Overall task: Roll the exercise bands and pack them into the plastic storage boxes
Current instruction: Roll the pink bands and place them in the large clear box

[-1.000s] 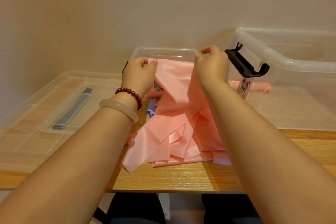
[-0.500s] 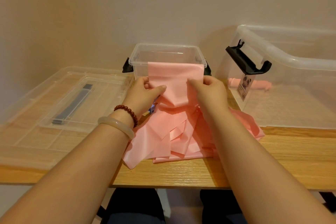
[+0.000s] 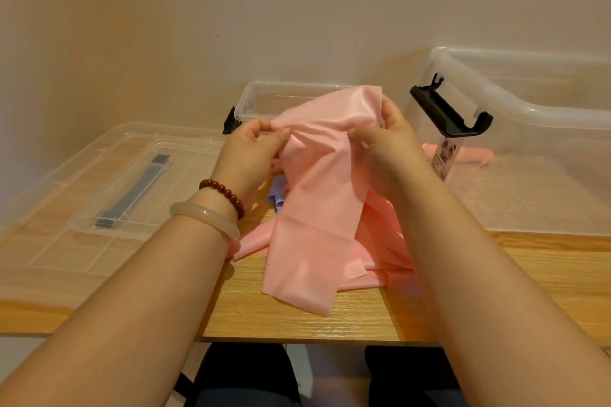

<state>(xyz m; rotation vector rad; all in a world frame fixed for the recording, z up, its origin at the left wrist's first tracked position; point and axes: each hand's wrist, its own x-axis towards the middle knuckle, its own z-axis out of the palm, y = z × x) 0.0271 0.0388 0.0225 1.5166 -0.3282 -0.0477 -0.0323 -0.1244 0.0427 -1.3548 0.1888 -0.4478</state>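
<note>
Head: both hands (image 3: 251, 149) pinch thin glossy pink band (image 3: 317, 182).

Satiny pink band (image 3: 317, 195), clear plastic boxes (image 3: 529, 102), wood-grain table (image 3: 363, 320)

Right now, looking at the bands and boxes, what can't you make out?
All in the head view.
- Small clear box: inside hidden behind the held pink band and right hand.
- Purple band: only a scrap shows; the pink band and left hand cover the rest.
- Large box: cut off by the right edge.
- Label on the large box: too small to read.
- Pink pile: overlapping layers hide the count.
</note>
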